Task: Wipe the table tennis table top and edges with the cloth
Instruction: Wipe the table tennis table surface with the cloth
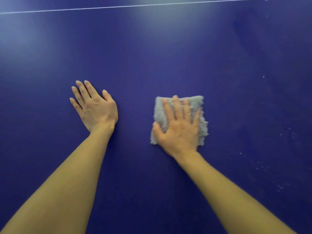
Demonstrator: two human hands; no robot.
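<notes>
The dark blue table tennis table top (152, 53) fills the whole view. A folded grey fluffy cloth (200, 105) lies flat on it, right of centre. My right hand (179, 129) presses down on the cloth with straight, spread fingers, covering most of it. My left hand (94, 107) rests flat on the bare table surface to the left of the cloth, fingers straight, holding nothing. The two hands are apart.
A thin white line (152, 5) runs across the table at the far top of the view. Small white specks (263, 166) and faint smears dot the surface to the right of the cloth. No table edge is in view.
</notes>
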